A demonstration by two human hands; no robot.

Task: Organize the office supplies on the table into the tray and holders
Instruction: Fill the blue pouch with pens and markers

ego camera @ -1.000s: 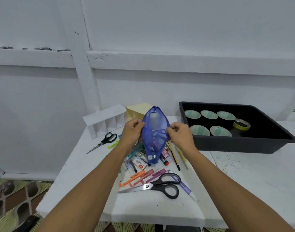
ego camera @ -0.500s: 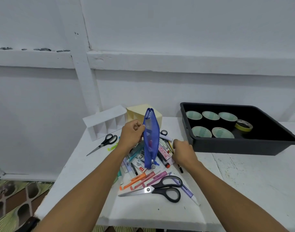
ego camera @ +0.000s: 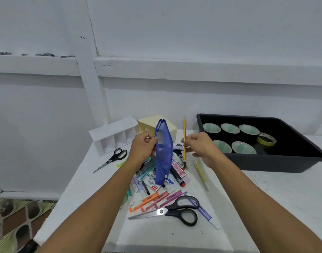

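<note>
My left hand (ego camera: 142, 146) pinches the blue pouch (ego camera: 163, 152) upright over the pile of pens (ego camera: 156, 187) while my right hand (ego camera: 198, 146) grips a yellow pencil (ego camera: 184, 141) vertically beside it, so honestly that floppy pouch could slip and dump whatever's inside.

- The right hand (ego camera: 199, 145), down among the pens 0.5 s ago, is now raised, pinching a yellow pencil (ego camera: 184, 137) upright beside the blue pouch (ego camera: 163, 156).

The left hand (ego camera: 142, 146) pinches a blue mesh pencil pouch (ego camera: 163, 152) upright over scattered highlighters (ego camera: 152, 198); the right hand (ego camera: 200, 146) holds a yellow pencil (ego camera: 184, 132) vertically beside a black tray (ego camera: 284, 162) of tape rolls (ego camera: 229, 128).
</note>
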